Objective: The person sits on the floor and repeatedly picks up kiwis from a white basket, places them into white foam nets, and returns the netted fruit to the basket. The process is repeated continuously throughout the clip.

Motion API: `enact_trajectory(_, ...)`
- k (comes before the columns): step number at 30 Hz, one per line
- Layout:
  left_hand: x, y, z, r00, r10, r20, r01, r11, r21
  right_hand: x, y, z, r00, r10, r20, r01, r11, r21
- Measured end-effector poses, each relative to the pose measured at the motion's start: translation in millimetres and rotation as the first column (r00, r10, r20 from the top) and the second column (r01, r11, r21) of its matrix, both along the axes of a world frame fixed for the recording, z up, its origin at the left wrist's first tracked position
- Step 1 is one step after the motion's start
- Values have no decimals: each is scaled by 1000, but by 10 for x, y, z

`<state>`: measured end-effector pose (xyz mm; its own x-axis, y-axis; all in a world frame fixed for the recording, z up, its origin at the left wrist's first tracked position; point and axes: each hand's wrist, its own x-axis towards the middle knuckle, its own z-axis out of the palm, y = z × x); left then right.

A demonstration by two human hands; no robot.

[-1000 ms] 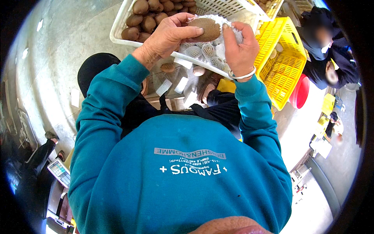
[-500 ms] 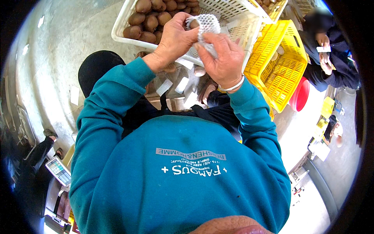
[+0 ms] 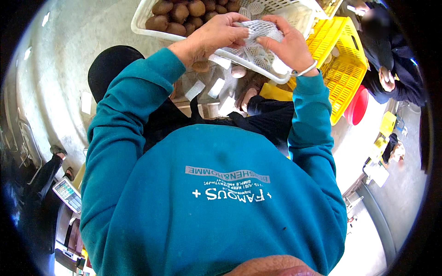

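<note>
Now white foam netting (image 3: 258, 28) apparently hid the kiwifruit that had shown bare a second earlier, suggesting its wrapping was well along. The left hand (image 3: 218, 35) and right hand (image 3: 294, 48) pinched the netting's opposite ends over the white crate (image 3: 298, 16).

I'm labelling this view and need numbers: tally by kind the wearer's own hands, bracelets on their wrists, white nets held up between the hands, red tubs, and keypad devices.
Own hands: 2 (left hand, right hand)
White bracelet: 1
White net between the hands: 1
Red tub: 1
Keypad device: 1
Total: 6
</note>
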<state>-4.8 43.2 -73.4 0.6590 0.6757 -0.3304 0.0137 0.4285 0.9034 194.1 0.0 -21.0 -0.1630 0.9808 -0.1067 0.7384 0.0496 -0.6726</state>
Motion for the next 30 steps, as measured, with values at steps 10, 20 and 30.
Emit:
enact_trajectory(10, -59, 73, 16, 992, 46, -116, -47, 999, -7, 286, 68, -357, 997, -78, -22, 74, 988, -138)
enact_trajectory(20, 75, -28, 151, 981, 36, 190, -83, 966, 245, -275, -37, -167, 640, -411, -650, 132, 891, -433)
enact_trajectory(30, 104, -32, 132, 976, 80, 204, -147, 929, 339, -382, 15, -176, 571, -536, -622, 153, 814, -560)
